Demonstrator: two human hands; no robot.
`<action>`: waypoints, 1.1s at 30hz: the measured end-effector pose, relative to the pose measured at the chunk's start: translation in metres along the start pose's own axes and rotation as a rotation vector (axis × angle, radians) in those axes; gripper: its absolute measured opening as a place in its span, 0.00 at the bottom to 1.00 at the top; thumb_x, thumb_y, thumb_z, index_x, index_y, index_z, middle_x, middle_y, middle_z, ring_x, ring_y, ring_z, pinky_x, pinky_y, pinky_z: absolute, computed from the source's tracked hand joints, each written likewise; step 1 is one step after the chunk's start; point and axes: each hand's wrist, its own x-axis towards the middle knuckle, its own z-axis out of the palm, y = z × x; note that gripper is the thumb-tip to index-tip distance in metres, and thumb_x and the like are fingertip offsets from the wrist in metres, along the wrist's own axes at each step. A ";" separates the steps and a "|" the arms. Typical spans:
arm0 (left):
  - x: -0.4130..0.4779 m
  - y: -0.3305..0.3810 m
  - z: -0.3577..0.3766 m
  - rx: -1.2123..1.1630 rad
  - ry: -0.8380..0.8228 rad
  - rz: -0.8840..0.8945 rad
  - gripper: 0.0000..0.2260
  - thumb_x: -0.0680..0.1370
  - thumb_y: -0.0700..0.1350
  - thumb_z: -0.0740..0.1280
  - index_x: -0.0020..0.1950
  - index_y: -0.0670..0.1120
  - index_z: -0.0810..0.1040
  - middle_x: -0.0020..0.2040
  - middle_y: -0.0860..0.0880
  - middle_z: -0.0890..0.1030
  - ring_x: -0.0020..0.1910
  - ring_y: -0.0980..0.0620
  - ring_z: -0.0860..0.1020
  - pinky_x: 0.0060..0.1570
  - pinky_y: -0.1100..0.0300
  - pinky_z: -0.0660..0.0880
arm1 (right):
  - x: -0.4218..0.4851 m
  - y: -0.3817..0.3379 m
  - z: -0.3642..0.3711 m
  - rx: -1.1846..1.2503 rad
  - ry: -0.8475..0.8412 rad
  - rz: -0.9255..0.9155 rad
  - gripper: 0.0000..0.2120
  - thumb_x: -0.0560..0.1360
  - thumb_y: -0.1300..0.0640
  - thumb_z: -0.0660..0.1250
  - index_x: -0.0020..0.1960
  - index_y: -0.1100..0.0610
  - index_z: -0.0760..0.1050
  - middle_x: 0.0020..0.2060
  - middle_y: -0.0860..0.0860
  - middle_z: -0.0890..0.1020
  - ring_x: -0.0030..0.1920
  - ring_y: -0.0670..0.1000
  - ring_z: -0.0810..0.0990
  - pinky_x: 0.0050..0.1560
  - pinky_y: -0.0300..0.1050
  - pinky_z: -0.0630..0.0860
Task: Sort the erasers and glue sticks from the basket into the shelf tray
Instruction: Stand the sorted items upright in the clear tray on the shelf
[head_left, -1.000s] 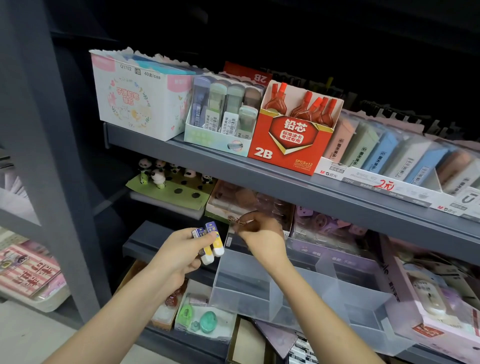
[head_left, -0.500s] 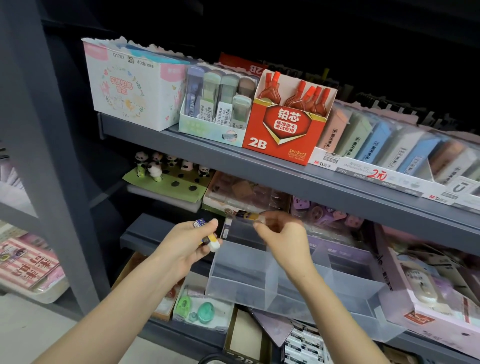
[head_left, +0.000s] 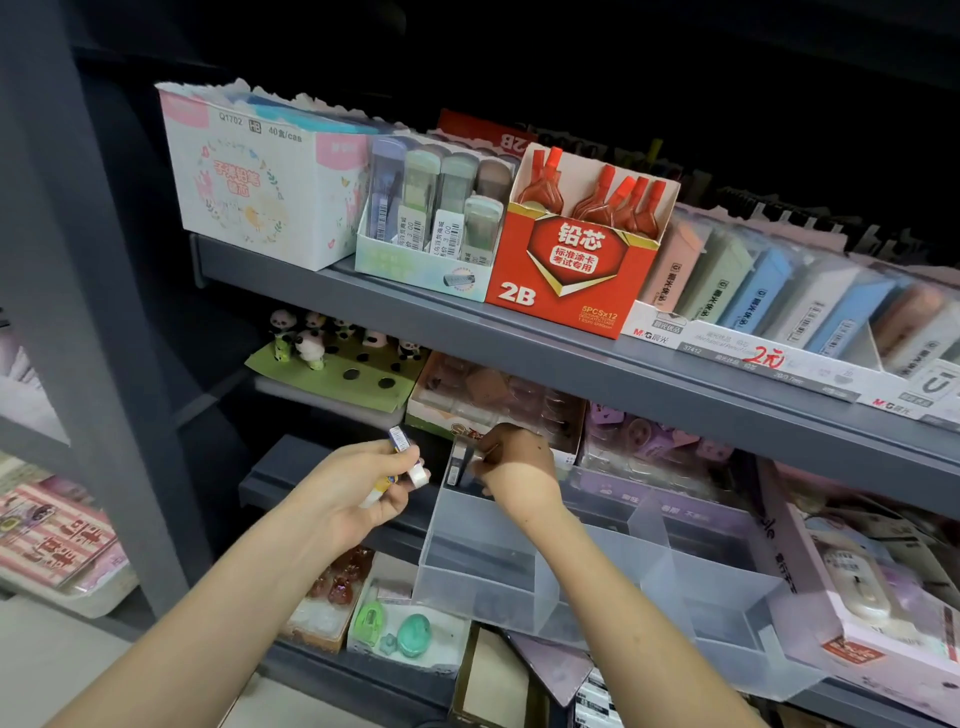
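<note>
1. Left hand: fingers curled, grasping glue sticks, just left of the clear tray.
2. Right hand: fingertips pinching a small labelled stick, upright at the tray's rear-left corner.

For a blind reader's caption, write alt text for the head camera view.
The right hand pinches a small dark stick upright at the back left corner of a clear divided tray on a shop shelf. The left hand grips glue sticks beside the tray. A red 2B lead box stands on the shelf above.
</note>
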 end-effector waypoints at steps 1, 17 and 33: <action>0.000 0.000 0.000 0.018 0.009 0.017 0.03 0.76 0.33 0.66 0.47 0.38 0.77 0.47 0.39 0.77 0.43 0.48 0.77 0.21 0.70 0.66 | 0.002 0.001 0.003 0.015 -0.003 0.017 0.11 0.73 0.62 0.67 0.55 0.56 0.79 0.51 0.55 0.83 0.49 0.59 0.82 0.53 0.50 0.78; -0.005 -0.005 0.005 0.244 -0.028 0.193 0.05 0.74 0.37 0.71 0.48 0.44 0.80 0.44 0.43 0.81 0.41 0.51 0.78 0.32 0.67 0.77 | -0.032 0.001 -0.024 0.382 0.116 -0.078 0.06 0.76 0.61 0.66 0.49 0.54 0.79 0.43 0.51 0.82 0.40 0.53 0.80 0.43 0.42 0.78; 0.000 -0.020 0.008 0.828 0.093 0.500 0.07 0.73 0.45 0.73 0.50 0.49 0.79 0.44 0.51 0.81 0.42 0.58 0.76 0.44 0.62 0.69 | -0.050 0.022 -0.053 1.165 -0.009 0.201 0.05 0.78 0.64 0.63 0.53 0.62 0.70 0.43 0.60 0.81 0.38 0.58 0.83 0.36 0.44 0.82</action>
